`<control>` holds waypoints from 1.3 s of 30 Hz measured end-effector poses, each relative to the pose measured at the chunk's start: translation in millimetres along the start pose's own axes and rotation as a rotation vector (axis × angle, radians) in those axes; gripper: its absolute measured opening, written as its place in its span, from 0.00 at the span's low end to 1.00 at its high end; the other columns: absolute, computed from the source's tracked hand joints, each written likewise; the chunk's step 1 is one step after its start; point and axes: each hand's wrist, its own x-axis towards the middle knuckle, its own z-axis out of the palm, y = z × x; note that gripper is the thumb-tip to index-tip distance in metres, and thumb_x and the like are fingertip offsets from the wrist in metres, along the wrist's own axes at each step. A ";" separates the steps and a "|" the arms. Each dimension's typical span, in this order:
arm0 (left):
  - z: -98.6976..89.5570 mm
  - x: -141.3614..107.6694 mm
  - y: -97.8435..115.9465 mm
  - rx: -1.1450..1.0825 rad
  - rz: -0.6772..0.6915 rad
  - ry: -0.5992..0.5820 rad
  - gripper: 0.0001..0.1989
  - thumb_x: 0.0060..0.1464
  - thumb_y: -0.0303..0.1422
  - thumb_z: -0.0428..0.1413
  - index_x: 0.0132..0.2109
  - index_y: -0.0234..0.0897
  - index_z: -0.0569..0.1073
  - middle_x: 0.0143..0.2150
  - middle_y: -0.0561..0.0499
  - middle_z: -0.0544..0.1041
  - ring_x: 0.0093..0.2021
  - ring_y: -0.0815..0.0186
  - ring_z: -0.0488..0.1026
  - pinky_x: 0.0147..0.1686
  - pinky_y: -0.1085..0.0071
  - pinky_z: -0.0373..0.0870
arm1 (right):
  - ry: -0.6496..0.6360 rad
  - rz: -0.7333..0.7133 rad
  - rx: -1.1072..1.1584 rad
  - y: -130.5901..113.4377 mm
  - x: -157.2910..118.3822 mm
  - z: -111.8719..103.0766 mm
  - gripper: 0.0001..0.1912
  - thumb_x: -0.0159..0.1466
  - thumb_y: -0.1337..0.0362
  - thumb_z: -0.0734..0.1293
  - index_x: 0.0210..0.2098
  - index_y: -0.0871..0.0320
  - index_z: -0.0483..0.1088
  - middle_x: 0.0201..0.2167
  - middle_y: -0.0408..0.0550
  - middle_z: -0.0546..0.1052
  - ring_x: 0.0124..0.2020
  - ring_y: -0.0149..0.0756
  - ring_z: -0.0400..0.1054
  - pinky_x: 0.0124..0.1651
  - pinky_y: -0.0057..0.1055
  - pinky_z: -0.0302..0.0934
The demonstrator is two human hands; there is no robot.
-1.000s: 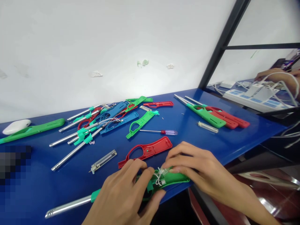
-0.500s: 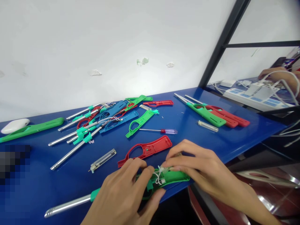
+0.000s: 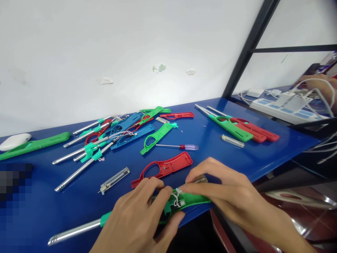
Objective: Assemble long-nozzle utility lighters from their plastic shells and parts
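Note:
At the table's front edge lies an opened green lighter casing with white wires inside and a long metal tube pointing left. My left hand is closed around the casing's middle, fingers on top and thumb along the near side. My right hand pinches a clear fuel tank between thumb and fingers, just above the casing's right part; its front end is partly hidden by my fingers. Behind both hands lies a red casing half. Left of it rests another clear tank.
Metal tubes and blue casing halves lie in a pile at the left back. A screwdriver lies mid-table. Whole lighters rest at the right. Past the black frame are a power strip and another person's hand.
My right hand has shifted its fingers, and the clear tank now shows more, tilted above the casing. My left hand keeps its hold.

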 end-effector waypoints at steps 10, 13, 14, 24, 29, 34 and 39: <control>-0.5 -1.0 -0.4 0.004 0.006 0.012 0.07 0.70 0.35 0.55 0.53 0.43 0.71 0.46 0.49 0.79 0.42 0.59 0.83 0.35 0.62 0.84 | 0.038 0.040 0.059 4.9 -0.9 6.0 0.23 0.74 0.80 0.63 0.58 0.50 0.79 0.50 0.45 0.79 0.51 0.31 0.73 0.53 0.24 0.68; -1.0 -1.3 0.2 0.000 0.000 0.003 0.08 0.70 0.35 0.55 0.53 0.43 0.71 0.46 0.48 0.79 0.41 0.59 0.83 0.36 0.62 0.84 | 0.050 0.075 0.094 5.1 -0.7 8.2 0.21 0.75 0.78 0.64 0.57 0.49 0.80 0.50 0.44 0.79 0.50 0.30 0.75 0.53 0.23 0.69; -1.1 -1.4 0.3 0.001 0.000 0.003 0.08 0.70 0.35 0.55 0.53 0.43 0.71 0.46 0.48 0.79 0.41 0.59 0.83 0.36 0.62 0.84 | 0.055 0.087 0.111 5.1 -0.6 8.9 0.21 0.75 0.77 0.65 0.56 0.49 0.80 0.50 0.44 0.79 0.50 0.30 0.75 0.53 0.23 0.69; -0.2 -1.9 -0.8 0.005 0.004 0.000 0.07 0.69 0.35 0.57 0.52 0.43 0.71 0.46 0.48 0.79 0.41 0.59 0.83 0.37 0.61 0.85 | 0.105 0.161 0.204 3.5 5.3 12.8 0.13 0.76 0.69 0.68 0.53 0.48 0.83 0.47 0.42 0.82 0.45 0.29 0.79 0.51 0.21 0.70; -0.6 0.2 -0.3 -0.003 0.005 0.004 0.08 0.69 0.35 0.57 0.53 0.43 0.71 0.46 0.49 0.79 0.41 0.59 0.83 0.36 0.61 0.85 | 0.098 0.185 0.199 0.3 6.0 12.0 0.10 0.77 0.66 0.69 0.50 0.51 0.84 0.45 0.42 0.83 0.44 0.28 0.79 0.50 0.20 0.70; -1.4 0.6 0.1 -0.008 0.000 -0.001 0.07 0.69 0.34 0.57 0.53 0.43 0.71 0.46 0.49 0.79 0.41 0.60 0.82 0.36 0.62 0.84 | 0.104 0.195 0.219 -2.6 6.0 11.7 0.10 0.77 0.64 0.69 0.49 0.51 0.85 0.45 0.43 0.83 0.43 0.30 0.80 0.49 0.22 0.72; 0.3 0.6 -0.7 -0.008 0.003 0.007 0.08 0.68 0.34 0.57 0.53 0.42 0.71 0.46 0.48 0.79 0.41 0.60 0.82 0.36 0.63 0.84 | 0.116 0.211 0.238 -4.6 7.5 11.7 0.09 0.76 0.63 0.70 0.49 0.51 0.85 0.44 0.43 0.84 0.42 0.31 0.80 0.49 0.21 0.72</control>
